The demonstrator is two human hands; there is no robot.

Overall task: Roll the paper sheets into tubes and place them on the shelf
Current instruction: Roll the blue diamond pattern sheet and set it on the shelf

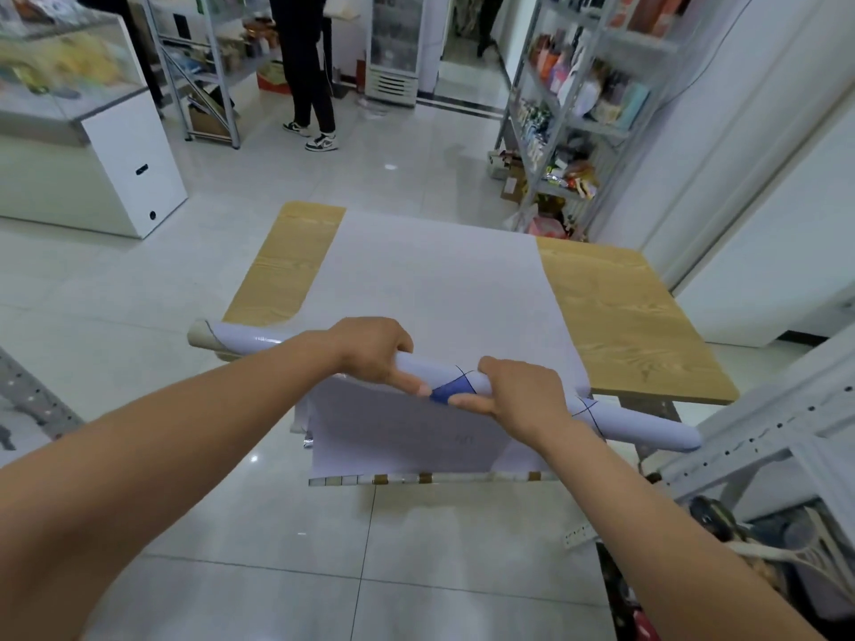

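Head view: left grip (pixel 374 351) and right grip (pixel 523 390) both clamp around the paper tube (pixel 647 425), seemingly just above the table (pixel 620 316) near edge.

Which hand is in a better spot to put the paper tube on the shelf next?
Probably the right hand. The left hand also grips the paper tube, but the right sits nearer the grey shelf, where the tube's end points.
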